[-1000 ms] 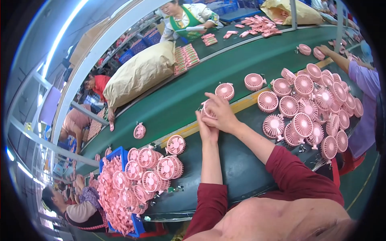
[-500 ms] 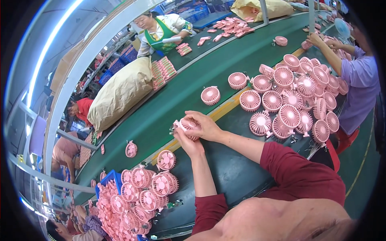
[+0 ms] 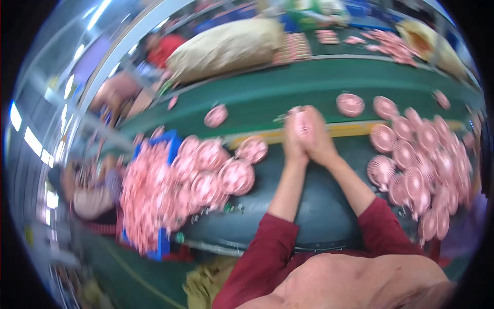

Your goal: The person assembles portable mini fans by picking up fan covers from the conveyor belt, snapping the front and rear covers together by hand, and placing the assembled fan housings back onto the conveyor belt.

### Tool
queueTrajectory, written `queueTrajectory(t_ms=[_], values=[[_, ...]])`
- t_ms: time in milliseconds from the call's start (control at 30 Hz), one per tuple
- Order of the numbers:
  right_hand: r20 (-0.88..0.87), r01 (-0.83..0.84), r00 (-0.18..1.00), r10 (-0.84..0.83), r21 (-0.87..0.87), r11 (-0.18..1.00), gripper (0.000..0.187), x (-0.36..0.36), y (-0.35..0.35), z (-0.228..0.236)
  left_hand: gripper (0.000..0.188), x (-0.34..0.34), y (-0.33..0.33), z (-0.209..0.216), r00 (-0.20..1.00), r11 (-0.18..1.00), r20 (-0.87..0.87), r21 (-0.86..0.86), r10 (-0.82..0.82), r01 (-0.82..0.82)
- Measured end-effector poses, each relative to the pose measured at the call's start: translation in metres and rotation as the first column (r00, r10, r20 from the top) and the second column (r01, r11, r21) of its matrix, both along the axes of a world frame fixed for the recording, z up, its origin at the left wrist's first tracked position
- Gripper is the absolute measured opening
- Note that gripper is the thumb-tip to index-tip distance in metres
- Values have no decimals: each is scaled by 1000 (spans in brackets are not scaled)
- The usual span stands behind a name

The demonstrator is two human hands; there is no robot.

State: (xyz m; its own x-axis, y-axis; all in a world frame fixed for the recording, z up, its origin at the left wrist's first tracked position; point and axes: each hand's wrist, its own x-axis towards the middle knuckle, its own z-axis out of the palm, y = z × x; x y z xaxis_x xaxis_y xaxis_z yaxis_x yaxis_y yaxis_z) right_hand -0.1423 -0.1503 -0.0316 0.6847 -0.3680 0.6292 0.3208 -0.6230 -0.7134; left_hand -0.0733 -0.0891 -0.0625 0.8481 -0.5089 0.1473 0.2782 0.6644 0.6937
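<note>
Between my two palms is a pink fan head, a round ribbed cage. My left hand grips it from the left and my right hand covers its right side. Small wires or parts stick out at its upper left. The hands are over the yellow strip at the near edge of the green belt. A pile of pink fan heads lies to the right of my right arm. Another group of fan heads, with blades showing, lies to the left. Motion blur hides finer detail.
A blue crate heaped with small pink parts stands at the left. On the green belt lie a few loose fan heads. Beyond it are a large sack, rows of pink pieces and other people.
My view has swung to the left, so the belt looks more level and the left crate shows more. My hands still hold the fan head, its cage now turned more edge-on between the palms.
</note>
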Motion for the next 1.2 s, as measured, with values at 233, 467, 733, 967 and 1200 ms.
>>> queueTrajectory(t_ms=[233, 467, 733, 967, 1200], values=[[115, -197, 979, 166, 357, 913, 49, 6, 1, -28, 37, -23, -4, 22, 882, 940, 354, 23, 311, -341], [-129, 28, 992, 2, 233, 972, 55, 26, -33, -40, 42, 15, -1, -22, 766, 724, 608, 429, 210, -539], [121, 576, 804, -583, -405, 710, 51, 24, -57, -62, 31, 7, 0, -47, 623, 603, 757, 406, 199, -687], [74, 313, 949, -308, -369, 875, 22, 37, -34, -75, 29, 10, -5, -51, 626, 617, 727, 361, 284, -699], [-108, 190, 976, -192, -28, 981, 17, 40, -46, -95, 28, 4, -6, -49, 641, 620, 721, 383, 262, -685]])
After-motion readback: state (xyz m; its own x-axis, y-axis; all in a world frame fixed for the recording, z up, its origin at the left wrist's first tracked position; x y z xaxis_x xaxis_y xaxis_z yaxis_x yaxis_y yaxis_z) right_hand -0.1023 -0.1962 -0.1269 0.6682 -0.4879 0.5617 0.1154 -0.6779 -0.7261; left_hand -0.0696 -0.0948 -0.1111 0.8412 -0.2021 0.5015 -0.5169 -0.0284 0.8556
